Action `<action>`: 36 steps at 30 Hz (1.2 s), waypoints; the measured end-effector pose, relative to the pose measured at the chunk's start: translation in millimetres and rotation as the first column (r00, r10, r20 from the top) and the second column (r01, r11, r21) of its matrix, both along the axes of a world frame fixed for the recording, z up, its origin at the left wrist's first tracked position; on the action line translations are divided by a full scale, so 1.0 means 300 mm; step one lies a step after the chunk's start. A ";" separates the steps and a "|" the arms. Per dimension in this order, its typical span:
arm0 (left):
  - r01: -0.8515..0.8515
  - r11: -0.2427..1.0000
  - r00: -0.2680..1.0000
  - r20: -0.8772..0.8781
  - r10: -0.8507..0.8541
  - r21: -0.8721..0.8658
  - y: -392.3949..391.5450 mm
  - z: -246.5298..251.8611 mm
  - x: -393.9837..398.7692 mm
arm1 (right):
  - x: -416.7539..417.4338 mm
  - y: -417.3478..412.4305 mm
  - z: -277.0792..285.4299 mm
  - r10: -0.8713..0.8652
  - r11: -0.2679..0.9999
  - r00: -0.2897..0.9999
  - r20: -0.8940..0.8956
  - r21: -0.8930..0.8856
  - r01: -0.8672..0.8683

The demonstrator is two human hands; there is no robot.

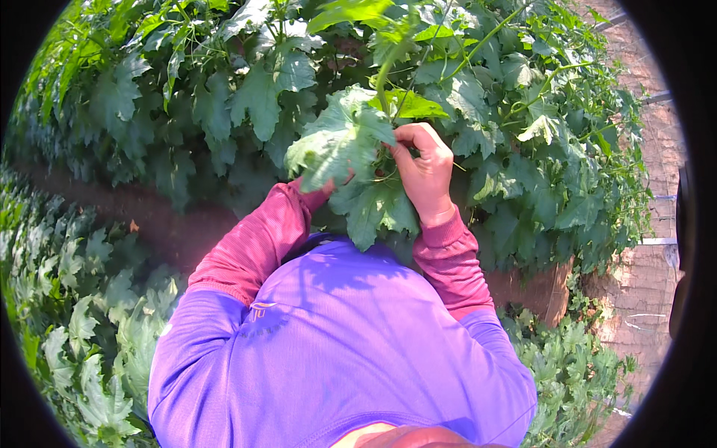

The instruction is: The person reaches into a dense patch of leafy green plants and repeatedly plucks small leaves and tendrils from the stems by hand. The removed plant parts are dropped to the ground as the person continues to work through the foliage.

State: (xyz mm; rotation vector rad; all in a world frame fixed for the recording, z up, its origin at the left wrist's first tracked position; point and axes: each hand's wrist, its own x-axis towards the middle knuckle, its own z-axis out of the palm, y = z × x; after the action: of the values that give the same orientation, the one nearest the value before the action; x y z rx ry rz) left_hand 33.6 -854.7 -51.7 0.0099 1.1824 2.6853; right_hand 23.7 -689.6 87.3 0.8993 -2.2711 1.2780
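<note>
Broad lobed leaves [336, 140] of a climbing vine hang before my chest. My right hand [425, 165] is at their right side, thumb and forefinger pinched together by the vine stem [383, 84]; whether something thin is between the fingertips cannot be told. Most of my left hand [327, 187] is hidden behind the large leaf, only part of it showing by the cuff, so its grip is not visible. A thin dark string [423, 56] runs up beside the stem. Below the hands droops another lobed leaf [372, 210].
Dense vine foliage [224, 106] fills the row in front. Behind me on both sides grow more leafy plants [101, 386]. A strip of bare soil [185, 229] runs at the left between rows. At the far right stands a rough brick-like wall [638, 291].
</note>
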 end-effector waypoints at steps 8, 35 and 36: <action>0.048 0.999 0.980 -0.192 -0.050 -0.016 -0.028 0.037 -0.007 | -0.033 0.039 0.132 0.092 0.945 0.958 -0.273 0.328 0.003; 0.313 0.891 0.949 0.143 -0.281 -0.329 -0.218 0.182 -0.039 | 0.070 0.036 -0.167 0.331 0.928 0.353 0.875 -0.234 -0.290; 0.314 0.884 0.949 0.104 -0.297 -0.347 -0.214 0.190 -0.034 | 0.065 0.033 -0.202 0.363 0.931 0.442 0.820 -0.299 -0.210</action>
State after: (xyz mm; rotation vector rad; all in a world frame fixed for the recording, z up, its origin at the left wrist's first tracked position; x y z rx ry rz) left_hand 23.4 -918.8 5.4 0.0696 1.5006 2.1565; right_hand 43.3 -679.5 26.8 0.6490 -2.7039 2.5028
